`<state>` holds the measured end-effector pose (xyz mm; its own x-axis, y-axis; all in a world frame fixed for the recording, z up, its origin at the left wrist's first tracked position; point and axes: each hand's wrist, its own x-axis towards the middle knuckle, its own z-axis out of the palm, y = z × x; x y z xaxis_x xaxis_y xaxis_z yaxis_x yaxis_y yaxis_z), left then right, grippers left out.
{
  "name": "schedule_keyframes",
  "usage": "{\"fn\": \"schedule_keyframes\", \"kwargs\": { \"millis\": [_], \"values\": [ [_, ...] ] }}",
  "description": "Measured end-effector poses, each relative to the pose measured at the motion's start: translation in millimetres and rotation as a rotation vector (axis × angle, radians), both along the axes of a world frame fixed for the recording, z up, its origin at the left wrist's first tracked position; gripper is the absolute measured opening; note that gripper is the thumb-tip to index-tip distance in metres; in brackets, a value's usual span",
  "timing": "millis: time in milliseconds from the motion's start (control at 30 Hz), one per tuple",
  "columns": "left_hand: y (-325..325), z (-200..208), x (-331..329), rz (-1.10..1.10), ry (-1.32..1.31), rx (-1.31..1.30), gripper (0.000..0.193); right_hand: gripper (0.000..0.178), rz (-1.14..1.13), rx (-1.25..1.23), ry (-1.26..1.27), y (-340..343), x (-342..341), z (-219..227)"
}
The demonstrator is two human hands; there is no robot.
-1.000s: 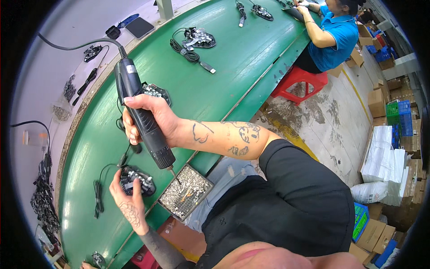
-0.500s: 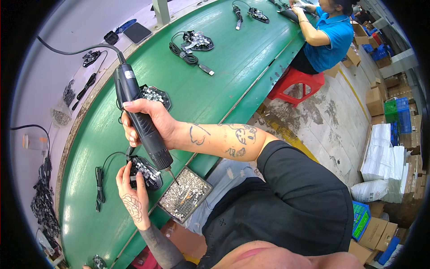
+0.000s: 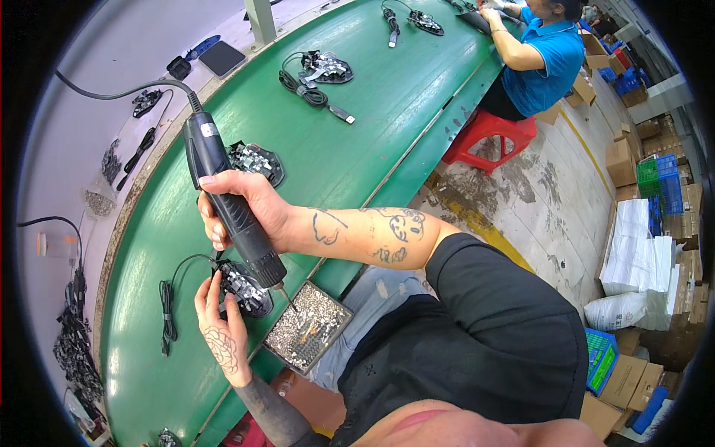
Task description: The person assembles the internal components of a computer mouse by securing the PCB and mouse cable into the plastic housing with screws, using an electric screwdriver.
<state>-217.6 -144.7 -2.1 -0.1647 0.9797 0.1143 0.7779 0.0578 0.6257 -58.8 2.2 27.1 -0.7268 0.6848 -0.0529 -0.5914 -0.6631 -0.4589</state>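
My right hand (image 3: 249, 205) is wrapped round a black electric screwdriver (image 3: 249, 240), its cord running up to the left. The thin bit points down over a shallow tray (image 3: 344, 322) of small silvery screws, its tip at or just above the screws; I cannot tell if it touches them. My left hand (image 3: 223, 328) grips the near side of an uncovered computer mouse (image 3: 249, 287) on the green belt, fingers and thumb at its edge. Bare electronics show on the mouse, and its coiled cable (image 3: 167, 316) lies to the left.
Another uncovered mouse (image 3: 257, 160) lies just beyond the screwdriver, and one with a coiled cable (image 3: 328, 67) farther up the green belt (image 3: 387, 89). A co-worker in a blue shirt (image 3: 551, 59) sits on a red stool (image 3: 495, 138). Cartons (image 3: 622, 387) stand at right.
The picture has shifted slightly. The screwdriver in my right hand keeps almost the same place over the screw tray, and my left hand stays on the mouse.
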Motion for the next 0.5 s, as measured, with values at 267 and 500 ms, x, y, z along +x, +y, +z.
{"fn": "schedule_keyframes", "kwargs": {
  "millis": [267,500],
  "values": [
    [-14,0,-7,0.035,0.067,-0.011,0.04,0.039,0.027,-0.01,0.016,-6,-13,-5],
    [2,-9,-8,-0.056,0.237,0.169,0.041,0.036,-0.045,0.076,0.025,13,7,2]
  ]
}}
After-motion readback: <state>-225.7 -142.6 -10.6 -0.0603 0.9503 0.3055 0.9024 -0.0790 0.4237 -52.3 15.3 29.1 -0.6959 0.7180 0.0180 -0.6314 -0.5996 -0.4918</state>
